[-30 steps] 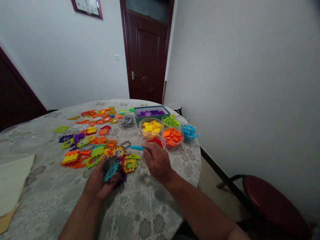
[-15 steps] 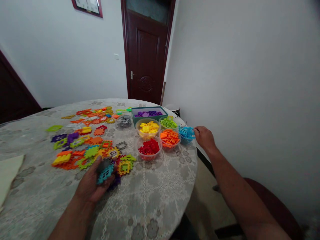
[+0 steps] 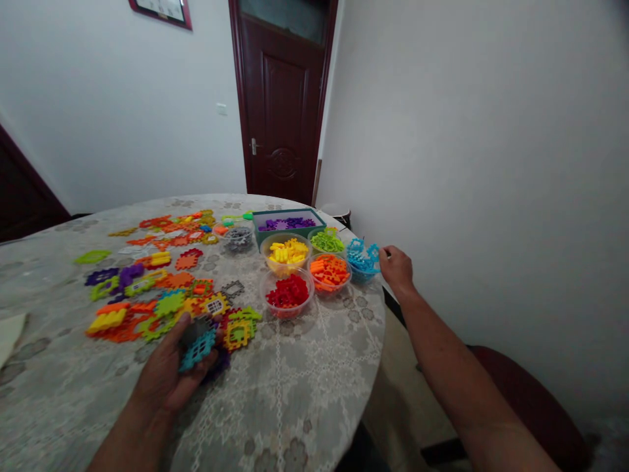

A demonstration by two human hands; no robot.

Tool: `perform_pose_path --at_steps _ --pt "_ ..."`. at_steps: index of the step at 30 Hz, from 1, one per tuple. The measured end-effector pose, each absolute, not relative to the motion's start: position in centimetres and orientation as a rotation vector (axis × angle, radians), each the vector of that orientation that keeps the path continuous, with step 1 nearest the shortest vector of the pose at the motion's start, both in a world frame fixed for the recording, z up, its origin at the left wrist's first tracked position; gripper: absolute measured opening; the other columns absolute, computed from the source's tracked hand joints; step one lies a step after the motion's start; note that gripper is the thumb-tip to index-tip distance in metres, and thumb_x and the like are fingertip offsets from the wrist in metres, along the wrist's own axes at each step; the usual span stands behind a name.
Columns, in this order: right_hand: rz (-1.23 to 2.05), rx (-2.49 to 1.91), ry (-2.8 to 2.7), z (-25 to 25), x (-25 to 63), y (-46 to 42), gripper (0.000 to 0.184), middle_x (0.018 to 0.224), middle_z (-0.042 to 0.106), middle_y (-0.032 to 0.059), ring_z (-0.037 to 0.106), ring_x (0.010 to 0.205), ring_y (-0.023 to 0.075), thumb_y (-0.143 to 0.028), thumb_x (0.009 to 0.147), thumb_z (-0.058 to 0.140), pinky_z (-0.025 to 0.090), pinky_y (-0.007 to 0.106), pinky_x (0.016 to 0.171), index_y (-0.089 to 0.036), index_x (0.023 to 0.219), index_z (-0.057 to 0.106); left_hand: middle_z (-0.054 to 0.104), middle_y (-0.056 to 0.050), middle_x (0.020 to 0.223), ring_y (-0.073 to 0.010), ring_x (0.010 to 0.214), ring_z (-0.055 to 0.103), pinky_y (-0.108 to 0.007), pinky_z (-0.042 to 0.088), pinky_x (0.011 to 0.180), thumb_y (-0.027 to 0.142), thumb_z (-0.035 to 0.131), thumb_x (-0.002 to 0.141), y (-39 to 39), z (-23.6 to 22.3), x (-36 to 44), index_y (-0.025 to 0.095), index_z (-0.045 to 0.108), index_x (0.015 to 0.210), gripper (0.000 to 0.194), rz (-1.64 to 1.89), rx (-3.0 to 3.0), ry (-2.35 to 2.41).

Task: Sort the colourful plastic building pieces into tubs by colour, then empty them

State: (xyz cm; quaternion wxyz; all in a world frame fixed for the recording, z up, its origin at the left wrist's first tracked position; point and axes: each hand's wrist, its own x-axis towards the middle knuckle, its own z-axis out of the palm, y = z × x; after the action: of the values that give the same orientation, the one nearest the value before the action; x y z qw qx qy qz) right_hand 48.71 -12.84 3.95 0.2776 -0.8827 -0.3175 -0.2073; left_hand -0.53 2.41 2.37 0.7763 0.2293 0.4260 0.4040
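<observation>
In my left hand [image 3: 170, 373] I hold a blue window-patterned plastic building piece [image 3: 197, 351] together with a dark grey one [image 3: 192, 332], the fingers closed around them. My right hand [image 3: 397, 270] is at the right rim of a clear bowl of blue building pieces [image 3: 362, 257], its fingers pinched beside a blue piece that sticks up. What the pinch holds, if anything, is hidden. Bowls of red pieces [image 3: 288, 292], orange pieces [image 3: 329, 271], yellow pieces [image 3: 288, 250] and green pieces [image 3: 327, 240] stand left of it.
A green-edged box [image 3: 258, 229] with purple pieces and a bowl of grey pieces [image 3: 239, 239] stand farther back. Loose colourful pieces [image 3: 170, 305] cover the table's left half. The round table's edge [image 3: 376, 373] curves close below my right arm, with a chair [image 3: 525, 400] beyond.
The view has turned slightly, shifting the table leftward. Some blue pieces now stand higher out of their bowl beside my right hand. My left hand keeps its hold.
</observation>
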Motion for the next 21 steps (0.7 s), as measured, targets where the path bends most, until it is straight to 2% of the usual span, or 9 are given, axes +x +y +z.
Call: perform_pose_path --at_steps 5,12,16,21 --pt "-0.447 -2.373 -0.891 3.5 49.2 -12.9 0.034 0.098 0.082 0.0118 0.071 0.088 0.0228 -0.038 0.099 0.053 0.045 0.028 0.077 -0.020 0.099 0.082 0.071 -0.006 0.076 -0.0127 0.039 0.054 -0.020 0.039 0.031 0.036 0.059 0.100 2.4 2.4 -0.5 0.018 0.065 0.105 0.020 0.867 0.519 0.914" --pt "-0.351 -2.370 -0.925 3.6 50.7 -12.3 0.039 0.095 0.081 0.0150 0.070 0.084 0.0227 -0.037 0.098 0.050 0.043 0.029 0.074 -0.017 0.089 0.082 0.073 -0.008 0.075 -0.0142 0.039 0.054 -0.021 0.040 0.032 0.038 0.060 0.100 2.8 1.5 -0.9 0.017 0.066 0.103 0.021 0.861 0.565 0.898" --pt "-0.284 -2.322 -0.912 3.2 51.4 -12.3 0.040 0.086 0.080 0.0099 0.069 0.079 0.0207 -0.040 0.096 0.049 0.044 0.027 0.070 -0.017 0.090 0.082 0.073 -0.009 0.074 -0.0155 0.038 0.056 -0.022 0.040 0.030 0.036 0.060 0.100 2.8 1.6 -0.9 0.017 0.066 0.099 0.021 0.885 0.597 0.932" --pt "-0.286 -2.243 -0.884 1.9 51.8 -13.1 0.045 0.085 0.078 0.0066 0.068 0.079 0.0210 -0.050 0.094 0.052 0.044 0.028 0.071 -0.018 0.087 0.081 0.075 -0.007 0.084 -0.0186 0.054 0.070 -0.027 0.059 0.043 0.028 0.063 0.098 2.0 3.0 -0.3 0.018 0.069 0.098 0.012 0.943 0.537 1.037"
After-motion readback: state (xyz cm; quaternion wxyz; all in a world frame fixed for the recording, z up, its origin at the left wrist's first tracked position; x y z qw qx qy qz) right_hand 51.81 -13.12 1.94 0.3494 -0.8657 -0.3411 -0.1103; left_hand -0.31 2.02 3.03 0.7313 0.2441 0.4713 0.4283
